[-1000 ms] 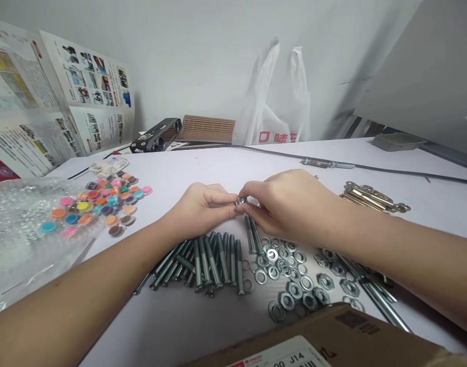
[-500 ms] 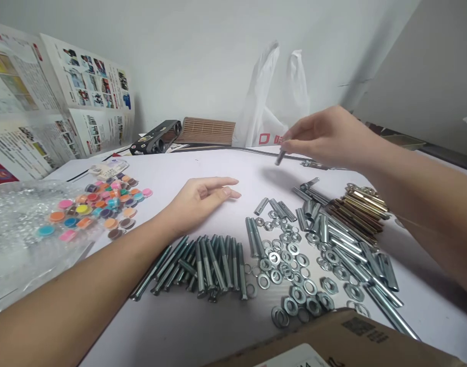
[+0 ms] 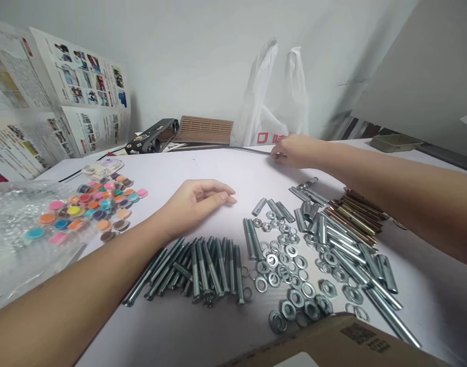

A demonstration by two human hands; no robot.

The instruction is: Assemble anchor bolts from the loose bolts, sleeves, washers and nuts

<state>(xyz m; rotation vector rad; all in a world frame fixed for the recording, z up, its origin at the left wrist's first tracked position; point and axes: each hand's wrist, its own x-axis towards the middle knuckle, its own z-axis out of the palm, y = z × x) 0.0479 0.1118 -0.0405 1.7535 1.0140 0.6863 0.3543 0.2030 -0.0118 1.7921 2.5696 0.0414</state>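
My left hand rests on its side on the white table, fingers loosely stretched out and nothing in them. Just below it lies a heap of long steel bolts with flared ends. My right hand is near the back edge, its fingers curled and pressed together at the tabletop; what they hold is hidden. Steel sleeves, hex nuts and washers are spread in front of it. Under my right forearm is a pile of brass-coloured sleeves.
At left lie colourful small capped pots beside clear plastic wrap. Printed sheets stand behind. A white plastic bag, a black case and a slatted brown mat line the back. A cardboard box occupies the front.
My right hand has come down and slightly back to the table's far side; the short metal piece seen in its fingers before is now hidden. My left hand has barely moved.
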